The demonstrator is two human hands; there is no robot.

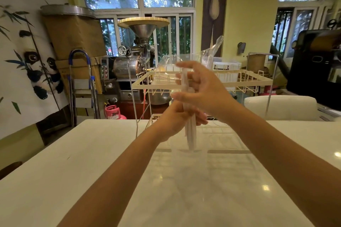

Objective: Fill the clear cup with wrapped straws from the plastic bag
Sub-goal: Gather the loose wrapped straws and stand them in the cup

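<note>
My left hand (175, 118) is closed around a bundle of white wrapped straws (191, 134), held upright above the white table (92, 162). The lower ends of the straws hang just over a faint clear cup (188, 155) on the table; its outline is hard to make out. The top of the bundle sits inside a clear plastic bag (212, 49) that trails up and to the right. My right hand (201, 88) holds the bag around the upper straws, with thumb and forefinger spread wide.
A white wire dish rack (239, 77) with chrome posts stands just behind the hands at the table's far edge. A white chair back (280, 105) is at the right. Coffee roasting machines, a pink gas cylinder and a step ladder stand beyond the table.
</note>
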